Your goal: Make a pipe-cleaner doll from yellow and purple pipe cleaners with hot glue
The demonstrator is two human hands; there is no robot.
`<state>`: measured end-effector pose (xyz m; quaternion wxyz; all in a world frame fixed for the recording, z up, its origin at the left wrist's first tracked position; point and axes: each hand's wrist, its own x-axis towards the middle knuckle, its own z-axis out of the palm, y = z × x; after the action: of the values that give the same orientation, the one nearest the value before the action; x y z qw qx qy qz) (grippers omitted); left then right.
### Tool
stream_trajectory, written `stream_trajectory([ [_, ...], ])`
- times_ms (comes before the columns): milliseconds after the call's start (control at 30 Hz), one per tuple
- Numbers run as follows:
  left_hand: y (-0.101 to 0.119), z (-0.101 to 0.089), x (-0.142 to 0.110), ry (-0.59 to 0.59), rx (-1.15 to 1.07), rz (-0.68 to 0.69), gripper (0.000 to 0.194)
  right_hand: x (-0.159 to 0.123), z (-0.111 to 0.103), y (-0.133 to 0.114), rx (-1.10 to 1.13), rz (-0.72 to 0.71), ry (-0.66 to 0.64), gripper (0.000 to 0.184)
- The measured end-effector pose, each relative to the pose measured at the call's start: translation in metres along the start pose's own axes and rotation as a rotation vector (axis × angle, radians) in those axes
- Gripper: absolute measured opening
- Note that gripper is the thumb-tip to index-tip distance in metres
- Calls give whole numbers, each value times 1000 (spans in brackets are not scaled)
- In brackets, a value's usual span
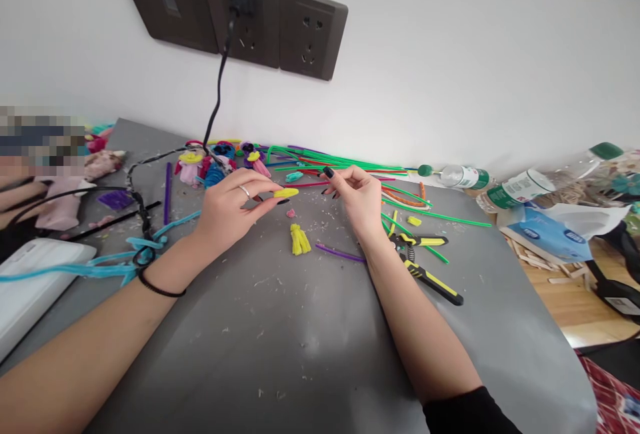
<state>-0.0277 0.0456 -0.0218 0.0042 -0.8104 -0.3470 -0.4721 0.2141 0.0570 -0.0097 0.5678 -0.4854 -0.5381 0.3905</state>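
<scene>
My left hand (227, 206) pinches a small yellow disc (286, 193), apparently coiled pipe cleaner, between thumb and fingers. To its right, my right hand (361, 197) is closed, fingers curled toward the thumb; anything held in it is too small or hidden to make out. Below and between the hands lies a yellow piece of bent pipe cleaner (300, 241), shaped like a small dress, with a pink scrap (291, 213) above it. A purple pipe cleaner (341, 253) reaches toward my right wrist. Yellow-and-black wire strippers (431, 281) lie spread beside my right forearm.
Small pipe-cleaner dolls (190, 167) and loose green pipe cleaners (320, 157) line the wall. Bottles (463, 176) and a blue tissue pack (550, 231) stand right. A black cord (220, 87), a white device (45, 287) and another person's hand (23, 201) are left.
</scene>
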Motion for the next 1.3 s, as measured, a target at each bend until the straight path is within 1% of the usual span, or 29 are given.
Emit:
stream_trajectory([
  [167, 0, -1, -1, -36, 13, -41, 11, -2, 3, -8, -22, -17, -47, 53],
  [267, -1, 0, -1, -38, -3, -36, 10, -3, 4, -12, 48, -19, -75, 58],
  [367, -2, 1, -2, -3, -20, 6, 8, -4, 5, -13, 131, 19, -120, 61],
  [467, -3, 3, -2, 41, -19, 58, 7, -3, 3, -13, 203, 69, -156, 55],
  [600, -3, 3, -1, 71, -4, 79, 6, -3, 1, -13, 301, 92, -187, 38],
  [667, -3, 3, 0, 75, 4, 80, 6, -4, 0, -14, 312, 91, -203, 30],
  [767, -2, 3, 0, 66, 12, 87, 6, -5, 0, -14, 296, 70, -226, 24],
  [867, -2, 4, 0, 68, 7, 79, 6, -5, 1, -12, 273, 49, -233, 24],
  [1033, -3, 4, -1, 55, 4, 62, 8, -4, 3, -11, 220, 27, -238, 31],
  [1300, -3, 3, -1, 55, 13, 78, 6, -5, 4, -13, 237, 11, -249, 31],
])
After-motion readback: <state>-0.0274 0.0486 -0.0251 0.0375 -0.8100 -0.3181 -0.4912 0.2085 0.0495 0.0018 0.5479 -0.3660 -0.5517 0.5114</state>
